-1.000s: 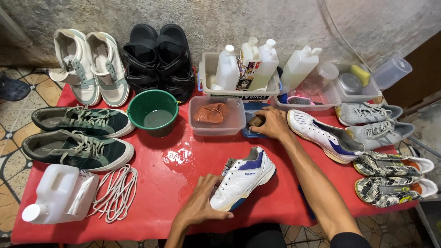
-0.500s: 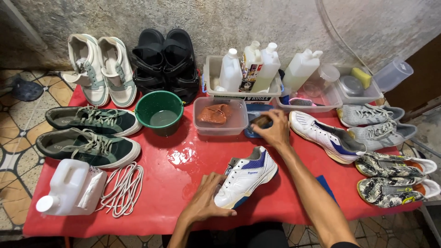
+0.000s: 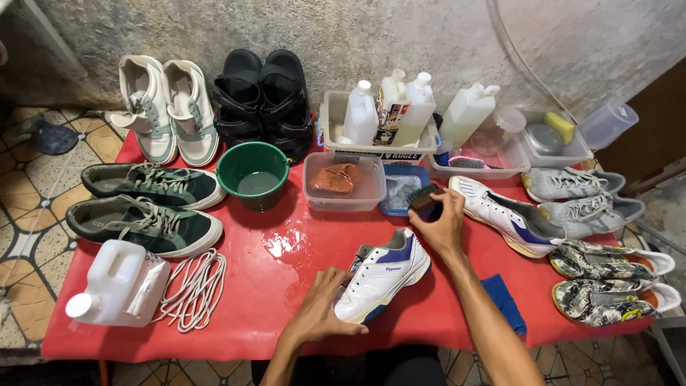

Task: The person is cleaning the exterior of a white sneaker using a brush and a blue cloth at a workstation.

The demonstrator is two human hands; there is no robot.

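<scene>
My left hand (image 3: 321,312) presses on the toe of a white and blue sneaker (image 3: 382,275) that lies on the red table (image 3: 271,286). A dark bristle brush (image 3: 424,197) is gripped in my right hand (image 3: 443,225), lifted just above the edge of a small blue tray (image 3: 400,191) of soapy water. The sneaker's twin (image 3: 504,214) lies to the right of that hand.
A green bowl (image 3: 254,174) of water and a clear tub (image 3: 341,181) with a brown cloth stand behind. Bottles fill a white crate (image 3: 379,118). Dark green sneakers (image 3: 146,207), a white jug (image 3: 114,284), loose laces (image 3: 194,288) lie left; grey (image 3: 582,194) and patterned shoes (image 3: 611,282) right.
My right hand has drawn the brush out of the blue tray and back toward me. My left hand stays on the sneaker. The view shifted slightly.
</scene>
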